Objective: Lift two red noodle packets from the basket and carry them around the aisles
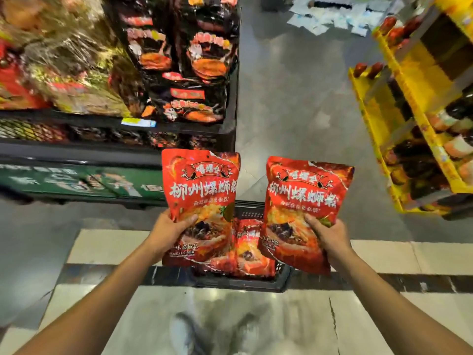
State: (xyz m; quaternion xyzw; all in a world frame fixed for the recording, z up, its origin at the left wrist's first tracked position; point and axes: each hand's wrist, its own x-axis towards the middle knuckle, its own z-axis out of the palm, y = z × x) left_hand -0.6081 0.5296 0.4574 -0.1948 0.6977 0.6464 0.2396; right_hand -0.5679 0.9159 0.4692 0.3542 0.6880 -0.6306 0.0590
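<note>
Left hand and right hand each pinch a red noodle packet by its lower edge, thumbs on front, labels upright above the black basket at centre frame.

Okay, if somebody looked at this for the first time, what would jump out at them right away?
Two bright red noodle packets held up side by side in mid-frame: the left packet gripped by the left hand, the right packet by the right hand. Below them a black basket on the floor holds more red packets.
</note>
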